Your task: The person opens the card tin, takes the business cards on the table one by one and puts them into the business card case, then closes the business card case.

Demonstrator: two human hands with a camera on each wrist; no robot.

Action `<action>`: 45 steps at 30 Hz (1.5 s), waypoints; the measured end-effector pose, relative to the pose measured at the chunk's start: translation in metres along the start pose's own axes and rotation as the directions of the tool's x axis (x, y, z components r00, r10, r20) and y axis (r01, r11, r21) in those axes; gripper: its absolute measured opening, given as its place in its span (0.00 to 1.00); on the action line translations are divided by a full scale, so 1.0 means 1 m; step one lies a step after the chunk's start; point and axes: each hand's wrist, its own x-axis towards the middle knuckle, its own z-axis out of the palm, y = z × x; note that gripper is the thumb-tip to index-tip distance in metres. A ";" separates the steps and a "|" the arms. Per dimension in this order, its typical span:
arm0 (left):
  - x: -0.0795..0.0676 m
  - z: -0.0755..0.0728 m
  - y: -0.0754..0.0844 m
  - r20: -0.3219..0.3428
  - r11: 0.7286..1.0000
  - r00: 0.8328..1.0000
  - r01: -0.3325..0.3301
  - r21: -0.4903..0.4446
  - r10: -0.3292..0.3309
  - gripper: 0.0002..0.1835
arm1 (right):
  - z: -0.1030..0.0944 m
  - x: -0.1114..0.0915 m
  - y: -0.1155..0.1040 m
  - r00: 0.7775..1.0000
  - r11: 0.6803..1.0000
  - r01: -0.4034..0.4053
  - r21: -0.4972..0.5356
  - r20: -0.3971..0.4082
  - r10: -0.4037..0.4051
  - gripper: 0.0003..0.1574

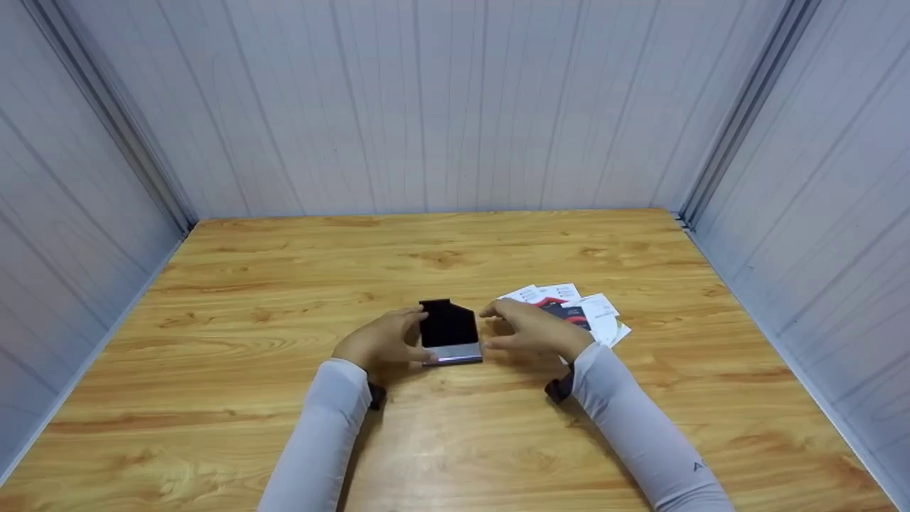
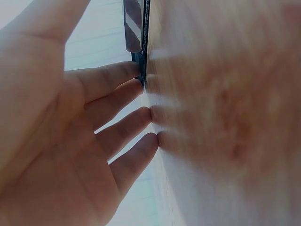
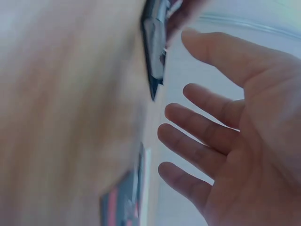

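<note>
A black card case [image 1: 449, 326] with a silver front strip lies on the wooden table between both hands. At its left side, my left hand [image 1: 380, 340] touches the edge, thumb by the silver strip and forefinger near the far corner. The left wrist view shows that hand's fingers extended, the forefinger against the dark edge of the case [image 2: 133, 28] and the lower fingertips at the tabletop. My right hand [image 1: 533, 331] hovers by the case's right side with fingers spread and holding nothing. In the right wrist view, a gap separates its fingertips from the case [image 3: 155, 49].
Several fanned-out paper cards [image 1: 601, 309], white with some red and black, lie on the table just right of the case, partly hidden beneath the right forearm and hand. Pale panel walls [image 1: 455, 107] enclose the wooden table [image 1: 284, 263] at the back and sides.
</note>
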 end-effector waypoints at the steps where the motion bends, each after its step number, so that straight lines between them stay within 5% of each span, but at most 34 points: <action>1: 0.000 0.000 0.000 0.000 1.000 1.000 -0.001 -0.001 0.001 0.50 | -0.003 -0.001 0.001 1.000 1.000 0.006 -0.007 -0.006 -0.006 0.34; 8: -0.002 -0.001 0.001 0.009 1.000 1.000 0.004 -0.015 -0.004 0.51 | -0.023 -0.008 0.012 0.998 0.999 0.026 -0.019 -0.062 -0.027 0.32; 21: -0.001 0.000 -0.001 0.003 1.000 1.000 0.000 -0.010 0.000 0.51 | -0.049 -0.026 0.029 0.995 0.998 -0.060 -0.003 -0.078 0.060 0.33; 31: 0.000 -0.001 0.000 -0.003 1.000 1.000 0.003 -0.009 -0.003 0.52 | -0.064 -0.043 0.051 0.980 0.980 -0.184 -0.082 -0.087 0.177 0.36; 36: 0.000 0.000 0.000 0.007 1.000 1.000 0.014 -0.006 -0.014 0.52 | -0.067 -0.051 0.064 0.955 0.955 -0.293 -0.039 -0.053 0.291 0.38; 45: -0.001 0.001 -0.002 -0.006 1.000 1.000 -0.014 0.009 0.014 0.50 | -0.068 -0.056 0.072 0.939 0.932 -0.343 -0.119 -0.026 0.342 0.42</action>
